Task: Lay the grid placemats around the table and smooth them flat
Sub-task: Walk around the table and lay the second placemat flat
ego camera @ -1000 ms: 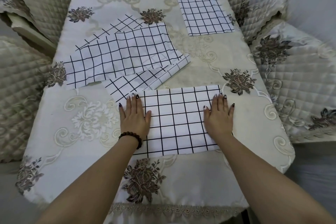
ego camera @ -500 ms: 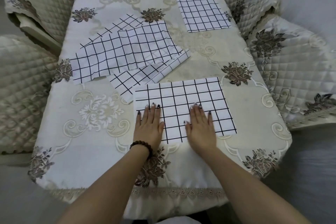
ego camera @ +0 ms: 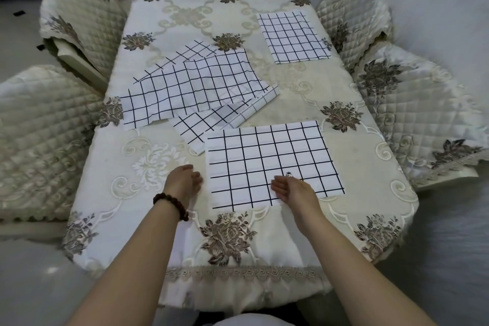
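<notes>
Near mat (ego camera: 272, 164): flat and squared on the tabletop (ego camera: 370, 167). Touching its far left corner, a rumpled pile (ego camera: 195, 87) of more mats. Well beyond its far right corner, a far mat (ego camera: 292, 37), already laid. Left hand (ego camera: 182, 180) just beside its left edge, loosely curled, holding nothing. Right hand (ego camera: 291, 188) over its near edge, fingers loosely bent, gripping nothing visible. Probably thin, light, limp sheet, prone to sliding and creasing. Best pinched at two corners of the pile's top sheet and lifted taut.
</notes>
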The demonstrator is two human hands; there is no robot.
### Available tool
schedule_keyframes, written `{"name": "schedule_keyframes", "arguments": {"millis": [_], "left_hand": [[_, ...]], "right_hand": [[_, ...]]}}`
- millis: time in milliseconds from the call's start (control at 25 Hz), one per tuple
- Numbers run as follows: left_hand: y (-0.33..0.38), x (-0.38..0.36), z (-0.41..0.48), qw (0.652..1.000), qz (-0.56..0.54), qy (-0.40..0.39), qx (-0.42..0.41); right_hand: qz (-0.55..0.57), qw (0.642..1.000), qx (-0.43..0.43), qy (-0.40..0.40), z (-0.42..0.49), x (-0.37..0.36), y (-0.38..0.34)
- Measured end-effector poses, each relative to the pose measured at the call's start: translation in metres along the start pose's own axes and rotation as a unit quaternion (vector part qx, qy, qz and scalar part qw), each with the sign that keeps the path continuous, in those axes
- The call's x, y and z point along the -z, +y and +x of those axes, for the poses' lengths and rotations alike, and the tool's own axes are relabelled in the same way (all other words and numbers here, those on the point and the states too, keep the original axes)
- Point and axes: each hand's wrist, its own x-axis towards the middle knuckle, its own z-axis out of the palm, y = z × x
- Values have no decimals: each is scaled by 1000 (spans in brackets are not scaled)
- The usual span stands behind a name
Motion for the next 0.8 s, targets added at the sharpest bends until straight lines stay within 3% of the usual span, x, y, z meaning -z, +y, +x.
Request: {"name": "schedule_keyframes", "arguments": {"millis": [160,360,520,600,720,800], "left_hand": [[2,4,-1,995,-14,-68,67],[9,0,1,991,81,-84,64],[10,-3,6,963,253,-93,-8],[7,-8,2,954,275,-113,-34],[5,-15,-4,968,191,-158,36],[3,-20,-7,968,167,-177,65]], "right_hand": [[5,999,-54,-8,0,-20,11],[44,997,-71,5,8,-17,21],[106,989,-101,-2,9,-13,21],[99,985,-142,-1,4,-10,19],[36,958,-268,-96,-13,-4,22],[71,926,-330,-168,-26,-9,31]]}}
